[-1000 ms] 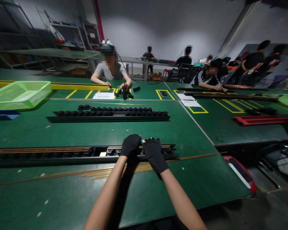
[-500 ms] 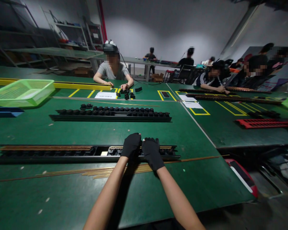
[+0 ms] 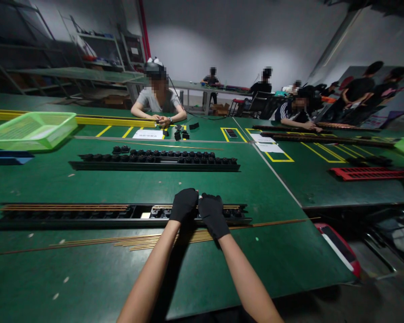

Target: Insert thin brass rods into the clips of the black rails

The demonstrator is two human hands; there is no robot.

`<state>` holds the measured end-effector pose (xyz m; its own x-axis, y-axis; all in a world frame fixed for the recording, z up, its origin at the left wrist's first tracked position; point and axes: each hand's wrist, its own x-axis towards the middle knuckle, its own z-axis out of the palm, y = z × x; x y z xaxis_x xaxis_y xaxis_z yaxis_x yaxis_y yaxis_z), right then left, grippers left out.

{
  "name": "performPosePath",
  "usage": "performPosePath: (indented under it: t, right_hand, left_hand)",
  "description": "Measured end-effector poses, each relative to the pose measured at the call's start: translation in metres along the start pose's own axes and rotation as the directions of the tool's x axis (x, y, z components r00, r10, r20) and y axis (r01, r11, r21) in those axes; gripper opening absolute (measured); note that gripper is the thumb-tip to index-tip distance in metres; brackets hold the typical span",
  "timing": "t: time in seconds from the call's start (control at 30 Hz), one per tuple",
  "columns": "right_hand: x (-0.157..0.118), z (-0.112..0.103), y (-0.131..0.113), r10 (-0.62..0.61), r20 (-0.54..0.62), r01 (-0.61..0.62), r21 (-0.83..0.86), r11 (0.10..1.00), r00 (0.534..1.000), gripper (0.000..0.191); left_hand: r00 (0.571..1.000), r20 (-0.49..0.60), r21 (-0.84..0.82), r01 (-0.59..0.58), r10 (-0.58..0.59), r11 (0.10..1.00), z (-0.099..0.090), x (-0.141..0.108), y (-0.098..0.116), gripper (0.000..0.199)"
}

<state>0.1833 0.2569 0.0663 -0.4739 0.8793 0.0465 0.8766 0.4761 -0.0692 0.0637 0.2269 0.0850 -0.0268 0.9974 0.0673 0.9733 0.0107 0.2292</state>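
Observation:
Both my hands wear black gloves and sit side by side over the right half of a long black channel rail [image 3: 97,222]. My left hand [image 3: 186,204] has its fingers curled down into the rail, their tips hidden behind the glove. Close beside it, my right hand [image 3: 212,211] is bent the same way; what either one grips is out of sight. Black blocks [image 3: 157,213] line the rail's inside. Thin brass rods [image 3: 67,207] lie along its left part, and shorter brass rods [image 3: 232,207] run under my hands. A pale patch [image 3: 145,216] shows in a gap between the blocks.
Loose brass rods [image 3: 144,242] lie in front of the rail. Farther back is a second black rail [image 3: 155,166] with blocks. A green basket [image 3: 59,130] stands left, beside a yellow rail [image 3: 114,120]. A co-worker [image 3: 158,98] sits opposite; a red rack [image 3: 370,173] lies right.
My hands stay at nearly the same place on the rail. Across the table, the co-worker's hands have drawn together, away from the small black parts.

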Motion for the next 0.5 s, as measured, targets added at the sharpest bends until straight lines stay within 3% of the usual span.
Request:
performPosePath:
  t: [0.17, 0.3, 0.4, 0.5]
  right_hand:
    - [-0.004, -0.001, 0.001, -0.013, -0.017, 0.013, -0.008, 1.000, 1.000, 0.031]
    - [0.001, 0.000, 0.001, 0.005, -0.016, -0.004, 0.007, 1.000, 1.000, 0.030]
    - [0.005, -0.001, 0.002, 0.032, 0.008, -0.033, 0.027, 0.999, 0.999, 0.027]
    - [0.003, -0.001, 0.002, 0.009, -0.007, -0.009, 0.036, 0.999, 1.000, 0.026]
  left_hand:
    - [0.983, -0.147, 0.027, 0.114, -0.109, 0.993, 0.001, -0.016, 0.011, 0.044]
    - [0.952, -0.288, 0.009, 0.113, -0.106, 0.994, -0.002, -0.027, 0.025, 0.043]
    - [0.925, -0.364, 0.007, 0.121, -0.110, 0.993, -0.008, -0.022, 0.033, 0.044]
    - [0.924, -0.355, 0.034, 0.169, -0.146, 0.985, -0.011, -0.012, 0.034, 0.047]
